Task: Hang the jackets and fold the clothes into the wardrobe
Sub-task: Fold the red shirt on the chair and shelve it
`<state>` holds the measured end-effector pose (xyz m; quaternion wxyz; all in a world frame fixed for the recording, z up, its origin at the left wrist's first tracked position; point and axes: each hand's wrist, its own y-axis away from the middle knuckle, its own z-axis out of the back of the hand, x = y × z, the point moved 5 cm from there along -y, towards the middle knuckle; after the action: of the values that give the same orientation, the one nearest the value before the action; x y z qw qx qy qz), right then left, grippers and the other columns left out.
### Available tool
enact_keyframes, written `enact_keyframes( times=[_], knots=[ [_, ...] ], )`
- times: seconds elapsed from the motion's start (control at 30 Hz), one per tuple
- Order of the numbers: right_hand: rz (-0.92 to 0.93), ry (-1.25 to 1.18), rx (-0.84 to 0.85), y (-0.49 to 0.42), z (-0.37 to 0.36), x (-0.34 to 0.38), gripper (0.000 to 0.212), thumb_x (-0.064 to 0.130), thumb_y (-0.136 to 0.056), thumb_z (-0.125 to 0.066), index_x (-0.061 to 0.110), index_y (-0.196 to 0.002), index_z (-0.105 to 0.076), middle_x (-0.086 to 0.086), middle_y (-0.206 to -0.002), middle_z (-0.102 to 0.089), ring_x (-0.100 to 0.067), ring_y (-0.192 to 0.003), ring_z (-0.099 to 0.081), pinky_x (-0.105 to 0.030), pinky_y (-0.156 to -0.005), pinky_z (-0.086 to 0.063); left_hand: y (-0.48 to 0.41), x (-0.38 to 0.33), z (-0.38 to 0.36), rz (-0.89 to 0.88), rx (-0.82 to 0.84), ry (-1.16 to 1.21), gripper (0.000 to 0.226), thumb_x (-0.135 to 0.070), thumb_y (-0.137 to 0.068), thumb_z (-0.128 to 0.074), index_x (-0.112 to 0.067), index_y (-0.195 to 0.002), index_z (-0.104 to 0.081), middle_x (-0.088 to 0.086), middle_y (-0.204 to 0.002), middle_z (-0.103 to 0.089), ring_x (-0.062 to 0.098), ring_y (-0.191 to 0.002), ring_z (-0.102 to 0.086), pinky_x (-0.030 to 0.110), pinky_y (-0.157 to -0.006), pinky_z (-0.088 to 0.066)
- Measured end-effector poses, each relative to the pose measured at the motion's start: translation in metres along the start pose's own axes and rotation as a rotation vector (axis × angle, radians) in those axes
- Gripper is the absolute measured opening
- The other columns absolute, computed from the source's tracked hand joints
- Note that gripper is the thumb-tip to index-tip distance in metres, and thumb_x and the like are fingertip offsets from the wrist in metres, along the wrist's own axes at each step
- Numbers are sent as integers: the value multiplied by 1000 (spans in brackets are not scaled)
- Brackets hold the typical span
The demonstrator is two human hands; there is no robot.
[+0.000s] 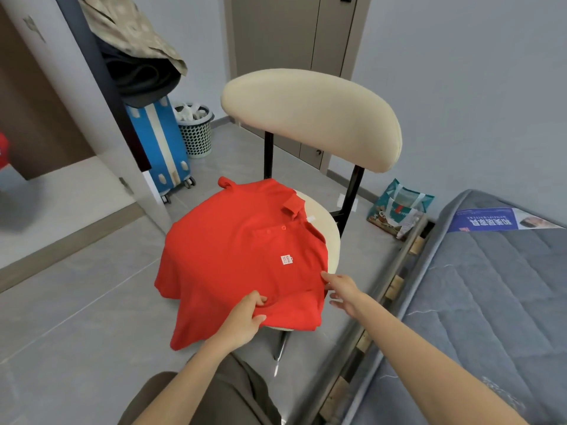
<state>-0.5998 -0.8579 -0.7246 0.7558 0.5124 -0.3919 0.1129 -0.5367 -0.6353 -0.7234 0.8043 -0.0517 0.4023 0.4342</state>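
Observation:
A red polo shirt [239,259] lies spread face up over the seat of a cream chair [310,118], its lower part hanging off the near edge. My left hand [245,317] pinches a fold of the shirt near its bottom hem. My right hand [342,288] touches the shirt's right edge with its fingers extended. The open wardrobe [46,133] stands at the left, with a white door [101,124] swung out toward the chair. A beige patterned garment [129,29] and dark clothes [138,78] hang over that door's top.
A blue and white suitcase [162,145] and a mesh bin [196,130] stand behind the door. A grey mattress [478,286] on a metal frame runs along the right. A teal bag [399,210] sits by the wall. Grey tiled floor [76,317] lies to the left.

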Motion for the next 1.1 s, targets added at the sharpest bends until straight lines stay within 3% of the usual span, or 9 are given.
enact_keyframes(
  times=[0.07, 0.13, 0.3, 0.43, 0.57, 0.73, 0.87, 0.97, 1.1],
  knots=[
    [3, 20, -43, -4, -3, 2, 23, 27, -97, -56, 11, -113, -55, -7, -116, -50, -23, -107, -50, -35, -87, -44, 1, 4, -2, 13, 18, -8, 17, -6, -94, -54, -17, -97, -41, -1, -135, -48, 12, -122, -46, 19, -100, -32],
    [-9, -97, -104, -5, -3, 2, 12, 18, -98, -53, 11, -107, -50, -10, -104, -52, -21, -90, -53, -34, -72, -49, 0, 6, -4, 24, 13, -6, 17, -6, -94, -54, -16, -97, -41, -2, -135, -47, 11, -122, -46, 20, -101, -32],
    [-312, -847, 82, 3, -14, -3, 18, 17, -106, -36, 7, -100, -49, -11, -68, -57, -19, -42, -55, -21, -32, -45, -1, 2, -6, 35, 13, -30, 16, -8, -94, -55, -15, -96, -41, -1, -136, -46, 13, -122, -46, 20, -100, -32],
    [-281, -528, 235, 2, -18, 4, 32, 33, -96, -58, 16, -72, -47, 3, -54, -45, -6, -39, -36, -14, -37, -31, -2, -2, -9, 38, 26, -92, 18, -10, -94, -55, -18, -95, -38, -1, -138, -42, 15, -123, -45, 23, -101, -32],
    [-174, -305, 231, 0, -25, 17, 24, 39, -88, -68, 17, -94, -59, -2, -89, -56, -10, -73, -53, -21, -65, -48, -3, -2, -10, 27, 27, -138, 17, -12, -95, -54, -19, -97, -39, -4, -140, -40, 14, -123, -46, 22, -99, -33],
    [-63, -194, 378, -5, -34, 29, 8, 25, -94, -59, 21, -98, -53, -1, -93, -48, -12, -75, -46, -25, -74, -47, -2, -5, -10, 14, 30, -185, 17, -13, -96, -53, -20, -99, -38, -5, -140, -38, 16, -122, -47, 22, -98, -34],
    [-3, -199, 523, -3, -43, 32, 29, 19, -95, -60, 19, -124, -57, -3, -106, -67, -19, -90, -65, -33, -73, -59, -1, -5, -11, 9, 37, -209, 16, -14, -96, -53, -20, -98, -37, -5, -137, -38, 16, -117, -50, 23, -96, -36],
    [87, -75, 364, -7, -46, 33, 15, 8, -89, -61, 15, -102, -67, -2, -92, -71, -15, -80, -68, -25, -67, -56, -1, -6, -11, 6, 38, -217, 16, -15, -96, -53, -20, -98, -37, -7, -137, -37, 15, -117, -49, 21, -94, -35],
    [391, 193, -112, -7, -26, 46, 17, 17, -87, -63, 22, -71, -59, 8, -74, -61, -11, -75, -57, -22, -67, -46, -1, -8, -9, 19, 38, -235, 15, -16, -97, -53, -20, -98, -38, -5, -138, -37, 16, -117, -50, 22, -95, -35]
  ],
)
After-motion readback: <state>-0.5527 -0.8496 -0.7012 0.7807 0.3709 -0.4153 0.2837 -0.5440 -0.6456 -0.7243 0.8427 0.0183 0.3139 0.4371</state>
